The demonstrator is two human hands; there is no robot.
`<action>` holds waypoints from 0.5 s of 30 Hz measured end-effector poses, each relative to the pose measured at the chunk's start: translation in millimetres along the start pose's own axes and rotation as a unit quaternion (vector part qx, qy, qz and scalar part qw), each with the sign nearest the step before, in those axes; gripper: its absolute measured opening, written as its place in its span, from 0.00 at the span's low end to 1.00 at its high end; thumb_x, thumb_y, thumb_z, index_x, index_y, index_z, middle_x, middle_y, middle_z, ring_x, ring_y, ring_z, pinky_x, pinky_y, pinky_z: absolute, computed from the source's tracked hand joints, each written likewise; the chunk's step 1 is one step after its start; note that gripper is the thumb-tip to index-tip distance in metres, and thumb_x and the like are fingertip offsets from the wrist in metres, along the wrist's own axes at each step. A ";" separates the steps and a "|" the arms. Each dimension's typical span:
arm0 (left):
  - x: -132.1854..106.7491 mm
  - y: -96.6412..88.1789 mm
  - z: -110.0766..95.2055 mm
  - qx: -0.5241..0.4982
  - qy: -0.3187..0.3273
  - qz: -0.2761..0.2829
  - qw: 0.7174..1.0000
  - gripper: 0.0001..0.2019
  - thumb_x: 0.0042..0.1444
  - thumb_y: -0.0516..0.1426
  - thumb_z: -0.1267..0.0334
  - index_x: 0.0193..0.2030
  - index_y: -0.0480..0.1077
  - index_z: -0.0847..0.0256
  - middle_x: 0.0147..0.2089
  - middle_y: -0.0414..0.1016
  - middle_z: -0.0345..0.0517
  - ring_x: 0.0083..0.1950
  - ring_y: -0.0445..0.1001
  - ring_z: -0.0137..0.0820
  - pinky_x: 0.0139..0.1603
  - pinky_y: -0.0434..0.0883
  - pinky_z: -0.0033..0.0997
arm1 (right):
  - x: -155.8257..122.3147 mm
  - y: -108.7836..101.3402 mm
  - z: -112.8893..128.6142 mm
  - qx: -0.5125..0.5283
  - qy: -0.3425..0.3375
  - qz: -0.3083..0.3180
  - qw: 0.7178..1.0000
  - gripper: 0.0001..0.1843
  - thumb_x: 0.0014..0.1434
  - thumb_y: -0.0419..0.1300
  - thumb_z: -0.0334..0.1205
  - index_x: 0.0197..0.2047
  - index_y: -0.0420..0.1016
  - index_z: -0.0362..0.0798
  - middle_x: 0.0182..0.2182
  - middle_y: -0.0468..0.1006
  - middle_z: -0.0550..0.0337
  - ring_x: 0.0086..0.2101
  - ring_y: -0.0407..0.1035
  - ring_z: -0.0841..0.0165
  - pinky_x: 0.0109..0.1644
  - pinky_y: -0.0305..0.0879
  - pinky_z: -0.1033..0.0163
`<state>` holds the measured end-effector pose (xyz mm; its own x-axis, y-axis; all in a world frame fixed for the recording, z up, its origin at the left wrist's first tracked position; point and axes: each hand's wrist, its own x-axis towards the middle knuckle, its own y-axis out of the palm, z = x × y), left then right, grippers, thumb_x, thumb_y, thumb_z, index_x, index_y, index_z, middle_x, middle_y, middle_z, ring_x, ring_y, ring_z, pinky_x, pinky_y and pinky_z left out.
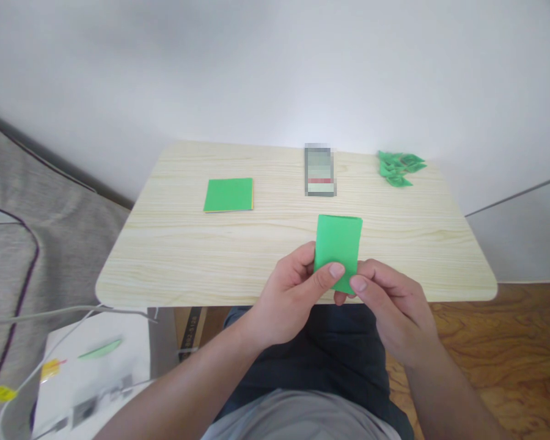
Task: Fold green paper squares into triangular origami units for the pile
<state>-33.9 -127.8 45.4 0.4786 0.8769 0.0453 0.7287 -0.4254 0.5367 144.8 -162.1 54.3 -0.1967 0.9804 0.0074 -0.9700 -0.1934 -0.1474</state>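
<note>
A green sheet of paper [339, 241], folded into an upright rectangle, is held over the front part of the table. My left hand [296, 287] grips it from the left, thumb flat across its lower face and fingers behind. At its lower right corner, my right hand [392, 299] pinches the edge between thumb and fingers. Further back on the left lies a stack of square paper [229, 194], green on top with a yellow edge showing. Several folded green paper pieces [398, 168] sit in a cluster at the back right.
A phone [319, 170] with a blurred screen lies at the back middle of the light wood table [174, 244]. Behind it stands a white wall. Cables [73, 311] run past the left edge, above a white surface [132, 348] holding small items.
</note>
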 end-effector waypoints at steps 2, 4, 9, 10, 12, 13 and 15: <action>-0.1 1.1 -2.5 0.005 0.002 -0.001 1.000 0.08 0.69 0.59 0.62 0.38 0.72 0.62 0.30 0.71 0.38 0.32 0.70 0.22 0.34 0.68 0.21 | -0.4 0.1 -1.9 0.006 0.005 -0.004 1.000 0.14 0.71 0.58 0.45 0.35 0.78 0.50 0.34 0.81 0.60 0.37 0.73 0.65 0.43 0.66 0.60; -0.9 1.5 -4.4 0.020 -0.005 -0.010 1.000 0.10 0.69 0.58 0.60 0.38 0.73 0.62 0.30 0.72 0.38 0.30 0.69 0.22 0.30 0.65 0.21 | -0.8 0.1 -3.4 0.019 0.009 0.000 1.000 0.14 0.71 0.58 0.44 0.34 0.77 0.50 0.33 0.80 0.60 0.36 0.73 0.66 0.42 0.65 0.61; -5.1 -1.8 -8.9 0.085 -0.051 -0.034 0.994 0.16 0.70 0.56 0.54 0.35 0.74 0.63 0.27 0.76 0.42 0.26 0.65 0.23 0.24 0.60 0.24 | -1.0 -1.9 -1.7 0.067 0.012 0.032 0.997 0.13 0.71 0.58 0.41 0.34 0.76 0.50 0.31 0.80 0.61 0.34 0.73 0.67 0.40 0.65 0.62; -6.1 -2.6 -10.2 0.097 -0.059 -0.032 0.993 0.17 0.70 0.56 0.53 0.35 0.74 0.63 0.28 0.77 0.43 0.26 0.66 0.24 0.24 0.61 0.25 | -0.8 -2.4 -0.6 0.071 0.011 0.042 0.997 0.13 0.72 0.58 0.41 0.34 0.76 0.50 0.31 0.80 0.61 0.34 0.73 0.67 0.41 0.65 0.62; -7.7 -3.5 -13.0 0.119 -0.064 -0.033 0.990 0.18 0.70 0.55 0.52 0.34 0.74 0.63 0.28 0.78 0.45 0.27 0.68 0.26 0.26 0.64 0.26 | -0.5 -3.5 1.8 0.071 0.013 0.061 0.996 0.14 0.72 0.57 0.41 0.35 0.78 0.49 0.32 0.81 0.60 0.35 0.73 0.67 0.41 0.66 0.62; -8.3 -3.7 -14.2 0.128 -0.063 -0.035 0.989 0.18 0.70 0.55 0.52 0.33 0.74 0.63 0.28 0.78 0.46 0.28 0.69 0.27 0.28 0.65 0.27 | -0.4 -4.1 3.0 0.067 0.015 0.069 0.995 0.14 0.72 0.57 0.41 0.36 0.78 0.49 0.33 0.81 0.60 0.36 0.73 0.67 0.42 0.66 0.62; -9.0 -4.1 -15.7 0.133 -0.059 -0.035 0.989 0.18 0.70 0.55 0.53 0.34 0.73 0.64 0.29 0.79 0.47 0.30 0.72 0.29 0.32 0.68 0.29 | -0.3 -5.2 4.9 0.055 0.019 0.078 0.995 0.14 0.72 0.57 0.41 0.36 0.79 0.49 0.32 0.80 0.60 0.35 0.72 0.68 0.41 0.65 0.63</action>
<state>-48.8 -130.5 56.0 0.4646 0.8807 -0.0920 0.8578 -0.4219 0.2936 149.2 -161.6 60.0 -0.3429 0.9383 -0.0455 -0.9382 -0.3445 -0.0337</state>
